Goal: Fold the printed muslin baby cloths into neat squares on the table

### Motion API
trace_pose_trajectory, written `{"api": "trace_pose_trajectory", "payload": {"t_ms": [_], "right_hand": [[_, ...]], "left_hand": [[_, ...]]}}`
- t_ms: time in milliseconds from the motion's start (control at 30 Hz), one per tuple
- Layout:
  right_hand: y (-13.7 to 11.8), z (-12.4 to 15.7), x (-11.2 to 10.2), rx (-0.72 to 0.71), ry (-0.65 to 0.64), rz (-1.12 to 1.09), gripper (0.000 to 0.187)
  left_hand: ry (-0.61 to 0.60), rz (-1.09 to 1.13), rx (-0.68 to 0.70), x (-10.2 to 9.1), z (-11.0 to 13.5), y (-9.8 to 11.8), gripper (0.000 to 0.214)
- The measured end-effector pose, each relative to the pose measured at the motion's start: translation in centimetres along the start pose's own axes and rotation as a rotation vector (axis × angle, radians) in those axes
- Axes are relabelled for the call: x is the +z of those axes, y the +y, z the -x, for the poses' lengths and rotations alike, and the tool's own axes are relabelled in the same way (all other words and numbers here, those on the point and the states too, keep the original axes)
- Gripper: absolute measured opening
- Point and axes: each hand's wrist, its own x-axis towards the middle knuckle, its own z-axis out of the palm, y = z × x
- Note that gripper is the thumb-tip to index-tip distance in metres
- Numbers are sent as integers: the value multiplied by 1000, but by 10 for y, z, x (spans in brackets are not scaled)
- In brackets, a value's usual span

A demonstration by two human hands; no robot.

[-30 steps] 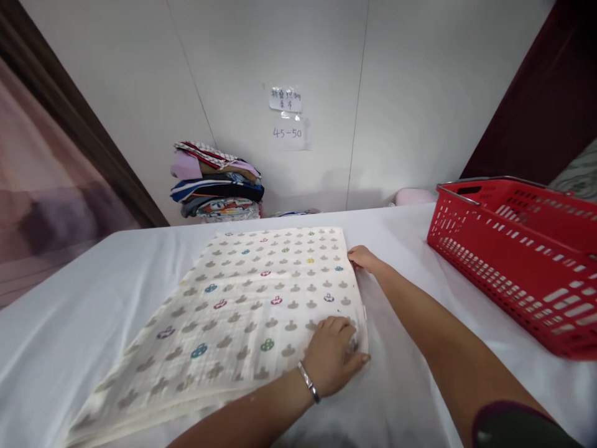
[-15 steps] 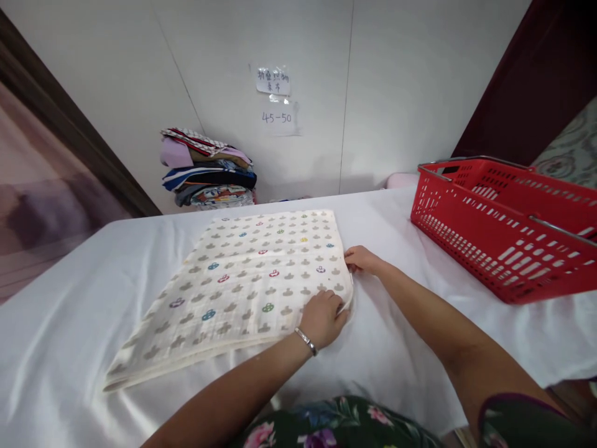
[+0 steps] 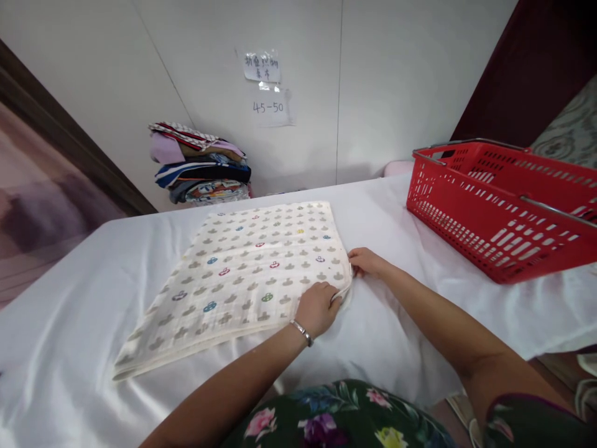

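Left hand (image 3: 318,308) and right hand (image 3: 366,262) pinch the right edge of the folded cloth (image 3: 252,274) — so its layers lie flush on the tabletop (image 3: 401,323).

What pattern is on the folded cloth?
The cream folded cloth has rows of small grey motifs, a few coloured; best in the head view.

Light: bright, soft and even over the patterned cloth (image 3: 242,274).
Shadows: faint, only under the cloth's near edge.
Glare: mild sheen on the white sheet (image 3: 60,348) left of the cloth.
Blur: smeared brown-pink area far left of the cloth.
Distortion: wide-angle bending far from the cloth.
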Motion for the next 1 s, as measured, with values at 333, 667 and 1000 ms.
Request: {"api": "trace_pose_trajectory", "payload": {"t_ms": [333, 667, 1000], "right_hand": [[3, 21, 2, 6, -55, -172, 26], [10, 51, 7, -106, -116, -76, 63], [23, 78, 26, -33, -101, -213, 40]], "left_hand": [[-108, -236, 143, -2, 10, 12, 18], [-121, -118, 55, -7, 14, 11, 20], [-66, 36, -59, -4, 13, 6, 19]]}}
